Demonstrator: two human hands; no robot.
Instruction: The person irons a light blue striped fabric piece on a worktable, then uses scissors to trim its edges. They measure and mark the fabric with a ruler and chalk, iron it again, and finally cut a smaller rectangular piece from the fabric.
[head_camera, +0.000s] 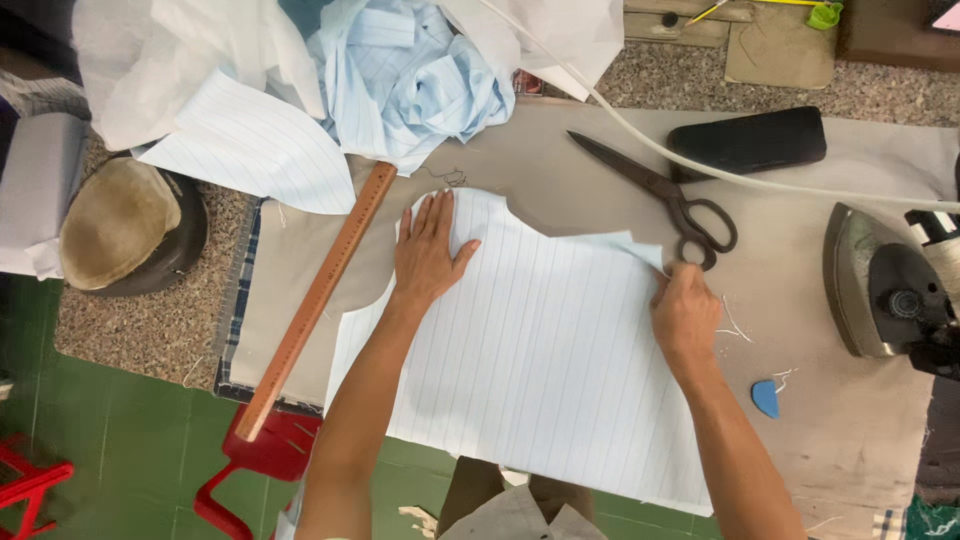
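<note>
Left hand (428, 250) lay flat, fingers spread, pressing the upper-left corner of the striped fabric panel (540, 370) at frame centre. Right hand (683, 312) pinched the panel's upper-right edge, thumb and fingers closed on a lifted fold of cloth.

Step in hand, as I read it: smoothing and squaring the cut panel on the padded work table (820, 440); one hand anchored, the other tensioned the edge. Next move would call for an even pull to the right without dragging the anchored corner, then laying the fold down flat.

Panel: pale blue-white with thin vertical stripes, curved cutout along the top left, lower edge hanging off the near table edge. Mostly flat, slight ripple near the right hand.

Around it, big to small:
- heap of matching blue and white cloth (400, 70), top centre
- iron (880, 285), right edge of frame
- long wooden ruler (318, 296), lying diagonal just left of the panel
- black scissors (665, 195), upper right, handles just beside the right hand
- dark block (750, 140) above the scissors; couldn't tell what it was
- blue tailor's chalk (765, 397), lower right, well apart from the panel
</note>
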